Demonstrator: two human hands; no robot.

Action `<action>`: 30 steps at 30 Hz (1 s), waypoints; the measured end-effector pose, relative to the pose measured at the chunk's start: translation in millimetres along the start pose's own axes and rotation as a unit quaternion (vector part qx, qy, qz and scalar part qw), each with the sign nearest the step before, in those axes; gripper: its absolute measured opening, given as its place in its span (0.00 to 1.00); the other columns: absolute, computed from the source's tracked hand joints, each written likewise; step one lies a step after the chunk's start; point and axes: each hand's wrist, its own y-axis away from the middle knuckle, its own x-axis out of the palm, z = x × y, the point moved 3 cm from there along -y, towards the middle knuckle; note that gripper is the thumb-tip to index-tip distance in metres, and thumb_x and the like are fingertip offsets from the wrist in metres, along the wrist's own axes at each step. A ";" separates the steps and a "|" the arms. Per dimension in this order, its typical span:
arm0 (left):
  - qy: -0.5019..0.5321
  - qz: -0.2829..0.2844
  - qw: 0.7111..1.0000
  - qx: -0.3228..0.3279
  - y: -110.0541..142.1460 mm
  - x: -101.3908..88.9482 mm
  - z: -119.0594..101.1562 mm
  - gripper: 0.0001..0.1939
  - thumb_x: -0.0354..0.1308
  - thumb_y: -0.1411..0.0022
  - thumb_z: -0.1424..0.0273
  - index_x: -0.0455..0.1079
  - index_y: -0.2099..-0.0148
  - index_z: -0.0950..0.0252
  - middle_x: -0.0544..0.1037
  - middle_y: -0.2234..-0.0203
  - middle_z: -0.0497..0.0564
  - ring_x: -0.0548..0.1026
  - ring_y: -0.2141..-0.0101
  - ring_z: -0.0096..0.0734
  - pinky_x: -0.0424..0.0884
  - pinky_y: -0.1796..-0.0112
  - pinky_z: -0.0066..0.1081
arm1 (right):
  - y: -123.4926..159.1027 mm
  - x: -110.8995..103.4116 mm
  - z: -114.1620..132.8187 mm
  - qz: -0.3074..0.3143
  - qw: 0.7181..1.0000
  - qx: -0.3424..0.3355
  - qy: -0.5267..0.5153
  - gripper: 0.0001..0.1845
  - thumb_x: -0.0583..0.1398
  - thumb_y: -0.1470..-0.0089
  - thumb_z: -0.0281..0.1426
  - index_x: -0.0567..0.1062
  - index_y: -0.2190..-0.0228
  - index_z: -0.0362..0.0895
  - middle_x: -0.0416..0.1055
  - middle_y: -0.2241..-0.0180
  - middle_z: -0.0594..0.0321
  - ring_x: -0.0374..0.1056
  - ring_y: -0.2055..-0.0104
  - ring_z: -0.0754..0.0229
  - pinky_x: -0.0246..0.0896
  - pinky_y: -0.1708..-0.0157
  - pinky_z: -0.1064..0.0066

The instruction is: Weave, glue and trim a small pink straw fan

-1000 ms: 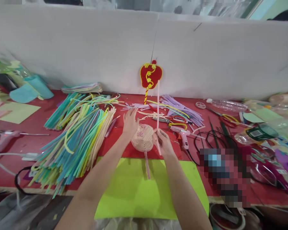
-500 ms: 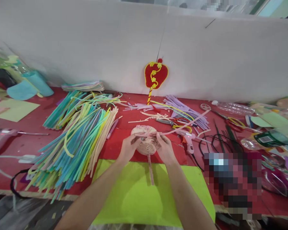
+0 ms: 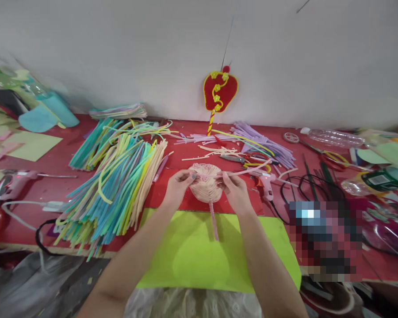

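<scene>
A pink pipe cleaner is stretched between my two hands, its free end curving off to the right. My left hand pinches it at one end, and my right hand pinches it farther along. Just beneath lies a round cream fan built of pipe cleaners, with pink curls along its top. Its pink wrapped handle points toward me over a lime-green sheet.
Many coloured pipe cleaners are heaped at left, purple ones behind at right. A red fan stands against the white wall. Pink glue guns lie on both sides, with pliers, scissors and a plastic bottle.
My hands have drawn slightly apart, with the pink pipe cleaner straighter between them. More of the cream fan shows. The whole view has shifted a little.
</scene>
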 end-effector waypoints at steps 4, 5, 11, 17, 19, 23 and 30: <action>-0.179 0.025 0.982 0.051 -1.6 -4.9 -8.5 0.09 0.59 0.51 0.70 0.72 0.65 0.64 0.77 0.68 0.50 0.74 0.66 0.29 0.69 0.59 0.32 | -3.9 -6.0 1.9 -0.048 0.999 -0.013 -0.015 0.14 0.63 0.57 0.41 0.74 0.72 0.43 0.71 0.75 0.65 0.66 0.75 0.67 0.62 0.75 0.75; -0.243 0.031 0.967 0.071 -1.9 -6.6 -10.8 0.07 0.58 0.50 0.71 0.72 0.65 0.64 0.76 0.67 0.50 0.73 0.65 0.29 0.68 0.58 0.31 | -5.6 -9.4 2.3 -0.070 0.997 -0.020 -0.020 0.14 0.63 0.57 0.41 0.74 0.72 0.43 0.71 0.75 0.65 0.65 0.75 0.68 0.61 0.75 0.75; -0.399 0.164 0.900 0.067 -3.1 -9.5 1.4 0.10 0.58 0.50 0.75 0.74 0.64 0.62 0.76 0.67 0.49 0.72 0.69 0.27 0.68 0.64 0.28 | -13.7 -29.6 3.9 -0.147 0.986 -0.066 -0.039 0.15 0.64 0.58 0.41 0.72 0.73 0.43 0.66 0.78 0.68 0.61 0.78 0.71 0.59 0.77 0.77; -0.440 0.166 0.876 0.106 -0.8 -2.0 10.6 0.08 0.58 0.49 0.77 0.74 0.67 0.62 0.76 0.68 0.49 0.72 0.65 0.30 0.66 0.59 0.31 | -14.3 -30.7 2.5 -0.150 0.986 -0.069 -0.013 0.14 0.63 0.58 0.41 0.72 0.73 0.43 0.66 0.78 0.69 0.61 0.78 0.71 0.59 0.77 0.76; -0.452 0.163 0.870 0.110 -0.7 -0.1 11.4 0.07 0.58 0.49 0.77 0.73 0.68 0.62 0.75 0.68 0.49 0.72 0.65 0.30 0.66 0.59 0.31 | -15.0 -29.6 0.7 -0.147 0.987 -0.067 -0.013 0.14 0.64 0.59 0.40 0.72 0.74 0.43 0.66 0.78 0.69 0.61 0.79 0.71 0.58 0.78 0.76; -0.448 0.158 0.875 0.092 -1.2 1.9 12.7 0.05 0.57 0.49 0.76 0.71 0.67 0.64 0.74 0.70 0.49 0.71 0.69 0.28 0.66 0.64 0.28 | -14.7 -28.9 0.0 -0.149 0.986 -0.073 -0.006 0.14 0.64 0.59 0.40 0.72 0.74 0.42 0.69 0.77 0.67 0.61 0.79 0.70 0.58 0.78 0.76; -0.444 0.127 0.884 0.068 -1.8 1.3 13.1 0.11 0.58 0.52 0.76 0.67 0.63 0.64 0.71 0.71 0.47 0.68 0.71 0.26 0.65 0.67 0.27 | -11.5 -25.1 4.9 -0.141 0.980 -0.097 0.100 0.21 0.57 0.52 0.45 0.73 0.60 0.45 0.74 0.63 0.60 0.65 0.76 0.66 0.58 0.79 0.74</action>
